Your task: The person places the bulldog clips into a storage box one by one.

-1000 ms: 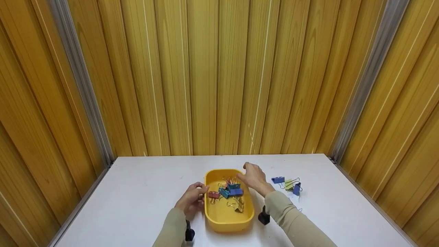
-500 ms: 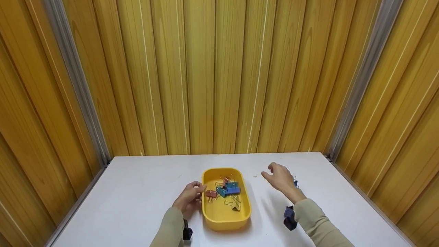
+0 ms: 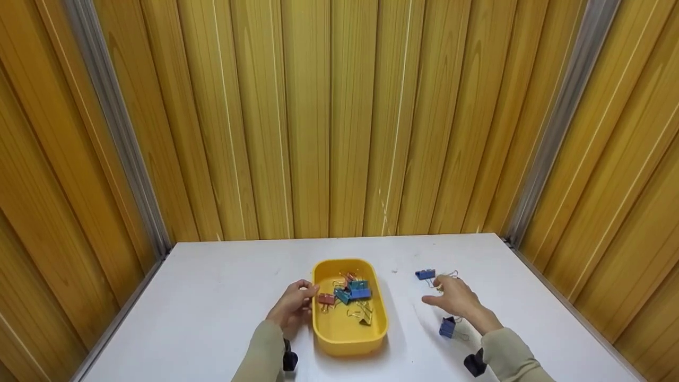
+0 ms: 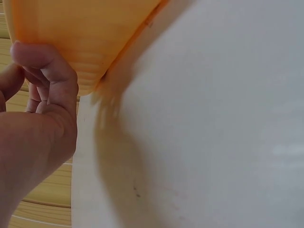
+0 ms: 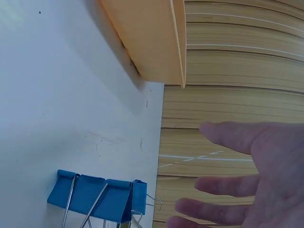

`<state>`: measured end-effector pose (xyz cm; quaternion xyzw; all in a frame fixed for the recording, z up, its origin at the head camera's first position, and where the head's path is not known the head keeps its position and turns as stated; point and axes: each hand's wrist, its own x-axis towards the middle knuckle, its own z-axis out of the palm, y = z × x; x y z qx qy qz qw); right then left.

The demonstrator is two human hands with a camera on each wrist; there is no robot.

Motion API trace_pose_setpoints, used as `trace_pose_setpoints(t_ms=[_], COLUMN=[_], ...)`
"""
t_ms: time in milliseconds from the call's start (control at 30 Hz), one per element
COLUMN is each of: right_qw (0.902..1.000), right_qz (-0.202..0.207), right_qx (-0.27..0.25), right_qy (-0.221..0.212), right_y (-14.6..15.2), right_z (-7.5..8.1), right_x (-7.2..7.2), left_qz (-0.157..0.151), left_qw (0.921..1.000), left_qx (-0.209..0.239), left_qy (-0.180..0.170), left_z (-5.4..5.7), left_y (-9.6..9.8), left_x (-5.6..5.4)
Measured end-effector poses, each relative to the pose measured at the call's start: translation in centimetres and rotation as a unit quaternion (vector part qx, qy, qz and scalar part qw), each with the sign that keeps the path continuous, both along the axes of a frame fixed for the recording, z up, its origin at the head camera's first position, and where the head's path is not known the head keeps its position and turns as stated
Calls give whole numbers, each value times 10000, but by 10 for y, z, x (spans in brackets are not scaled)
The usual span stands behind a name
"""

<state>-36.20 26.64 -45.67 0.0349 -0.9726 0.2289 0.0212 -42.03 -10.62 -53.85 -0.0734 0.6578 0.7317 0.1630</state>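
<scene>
From my post, I have the left hand (image 3: 290, 304) at the side of the yellow box (image 3: 350, 348), its fingers curled and grasping the rim. The box sits upright on the white surface (image 3: 223, 302), with a red clip (image 3: 327, 299), a blue clip (image 3: 361, 294), a gold clip (image 3: 365, 320) and green ones inside. My right hand (image 3: 460, 298) is over to the right of the box, fingers released and spread. Just beyond its fingertips lies a second blue clip (image 3: 425, 274); a dark blue clip (image 3: 447, 327) lies nearer me, below the palm.
</scene>
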Motion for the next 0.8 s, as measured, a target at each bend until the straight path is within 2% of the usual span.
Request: trace_pose_setpoints(t_ms=[133, 233, 400, 533, 633, 800], right_qw=[9978, 9957, 9957, 9965, 9964, 9941], right_qz=[280, 483, 483, 556, 687, 738], right_qx=[92, 143, 29, -92, -172, -587], right_qy=[-591, -777, -789, -623, -456, -543], right_y=[10, 17, 27, 31, 35, 43], right_z=[-4, -7, -13, -17, -19, -24], right_x=[7, 11, 15, 15, 13, 8], left_qz=[-11, -52, -137, -97, 9, 120], left_qw=[9999, 9999, 9996, 9998, 10000, 9996], left_qx=[-109, -121, -176, -114, -57, -56], left_qy=[-5, 17, 155, 164, -12, -243], left_z=[0, 1, 2, 1, 1, 1], left_y=[0, 0, -1, -1, 0, 2], left_x=[0, 0, 0, -1, -1, 0])
